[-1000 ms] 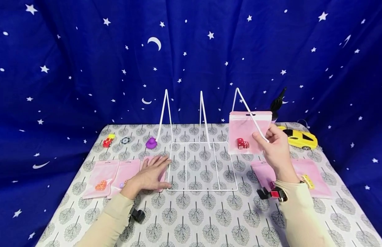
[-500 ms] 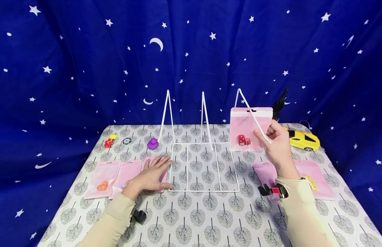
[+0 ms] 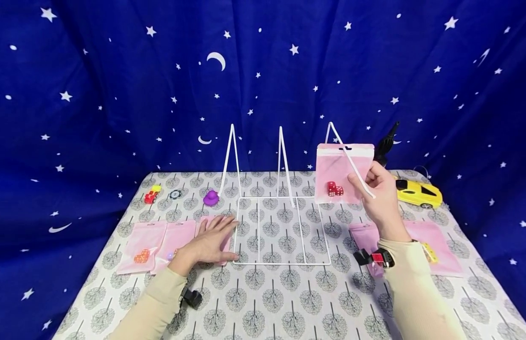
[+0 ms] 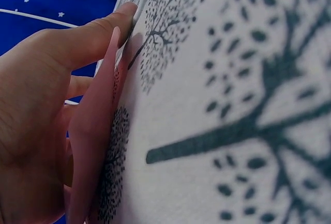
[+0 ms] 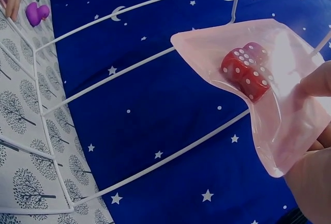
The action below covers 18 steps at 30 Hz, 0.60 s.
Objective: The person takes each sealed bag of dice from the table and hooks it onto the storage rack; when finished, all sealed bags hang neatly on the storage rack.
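Observation:
My right hand [image 3: 379, 198] pinches the right edge of a pink zip bag [image 3: 326, 163] between thumb and fingers, holding it upright above the table. Red dice [image 5: 247, 74] show through its lower part. Across the bag's front, in the head view, runs the right prong [image 3: 353, 165] of a white wire rack [image 3: 282, 264]; the bag's hang slot overlaps that prong near the top. With fingers spread, my left hand [image 3: 209, 241] rests over another pink bag [image 4: 93, 136], its thumb and fingertips right at the left side of the rack's base.
Two pink bags [image 3: 139, 238] lie left, more pink bags [image 3: 441, 238] right, partly behind my right forearm. A purple duck [image 3: 211, 198], a red and yellow toy [image 3: 151, 194] and a small round piece [image 3: 175, 194] sit at the back left. A yellow toy car [image 3: 418, 192] stands back right.
My right hand has lifted the bag of dice slightly, so its slot sits higher against the right prong. The left hand keeps its place; the head view has shifted a little.

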Each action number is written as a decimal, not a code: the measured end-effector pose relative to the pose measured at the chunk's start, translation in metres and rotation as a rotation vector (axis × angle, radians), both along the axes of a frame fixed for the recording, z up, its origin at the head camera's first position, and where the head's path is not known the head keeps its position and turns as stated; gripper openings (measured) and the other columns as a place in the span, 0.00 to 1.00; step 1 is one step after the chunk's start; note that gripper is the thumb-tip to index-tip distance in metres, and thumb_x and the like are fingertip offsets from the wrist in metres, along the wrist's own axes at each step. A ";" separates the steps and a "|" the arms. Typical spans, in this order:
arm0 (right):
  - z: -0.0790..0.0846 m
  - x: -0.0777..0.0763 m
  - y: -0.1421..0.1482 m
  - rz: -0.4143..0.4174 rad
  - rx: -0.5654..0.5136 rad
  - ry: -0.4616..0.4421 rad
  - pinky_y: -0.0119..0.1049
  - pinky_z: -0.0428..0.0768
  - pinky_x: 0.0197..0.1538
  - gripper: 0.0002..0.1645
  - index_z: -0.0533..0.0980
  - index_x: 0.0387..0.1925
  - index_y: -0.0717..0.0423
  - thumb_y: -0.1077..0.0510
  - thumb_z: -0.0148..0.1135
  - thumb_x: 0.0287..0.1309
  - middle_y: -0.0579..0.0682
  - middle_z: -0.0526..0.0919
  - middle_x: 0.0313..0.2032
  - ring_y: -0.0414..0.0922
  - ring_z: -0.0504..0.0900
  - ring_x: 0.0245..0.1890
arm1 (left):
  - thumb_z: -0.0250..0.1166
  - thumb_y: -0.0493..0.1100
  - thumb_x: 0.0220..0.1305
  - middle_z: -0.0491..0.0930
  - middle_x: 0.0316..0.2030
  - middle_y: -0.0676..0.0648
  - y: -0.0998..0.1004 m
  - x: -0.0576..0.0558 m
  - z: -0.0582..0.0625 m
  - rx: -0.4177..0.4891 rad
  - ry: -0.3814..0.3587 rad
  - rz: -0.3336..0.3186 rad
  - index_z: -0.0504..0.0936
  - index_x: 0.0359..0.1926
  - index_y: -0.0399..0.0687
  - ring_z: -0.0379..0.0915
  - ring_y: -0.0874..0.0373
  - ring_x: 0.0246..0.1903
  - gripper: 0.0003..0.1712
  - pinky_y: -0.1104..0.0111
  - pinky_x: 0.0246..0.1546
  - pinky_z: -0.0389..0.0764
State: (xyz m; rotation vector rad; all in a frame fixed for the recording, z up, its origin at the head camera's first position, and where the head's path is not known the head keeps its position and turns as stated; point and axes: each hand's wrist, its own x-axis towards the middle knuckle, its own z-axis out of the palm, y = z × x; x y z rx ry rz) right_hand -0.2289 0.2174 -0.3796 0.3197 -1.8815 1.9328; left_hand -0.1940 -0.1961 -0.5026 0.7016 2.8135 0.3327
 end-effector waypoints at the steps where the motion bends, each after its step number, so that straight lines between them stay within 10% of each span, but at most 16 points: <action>1: 0.000 -0.001 0.000 -0.003 0.001 -0.002 0.28 0.67 0.15 0.10 0.79 0.38 0.58 0.72 0.65 0.55 0.46 0.79 0.18 0.38 0.69 0.13 | 0.62 0.75 0.50 0.41 0.78 0.50 0.000 0.000 0.000 0.003 -0.001 0.001 0.49 0.77 0.60 0.36 0.42 0.76 0.59 0.35 0.70 0.36; 18: -0.007 -0.024 -0.001 0.083 -0.071 -0.010 0.29 0.85 0.28 0.10 0.78 0.41 0.61 0.70 0.65 0.56 0.48 0.86 0.27 0.37 0.84 0.25 | 0.62 0.75 0.50 0.42 0.78 0.50 -0.001 0.000 -0.004 0.013 0.022 -0.006 0.50 0.77 0.60 0.36 0.42 0.76 0.58 0.34 0.70 0.37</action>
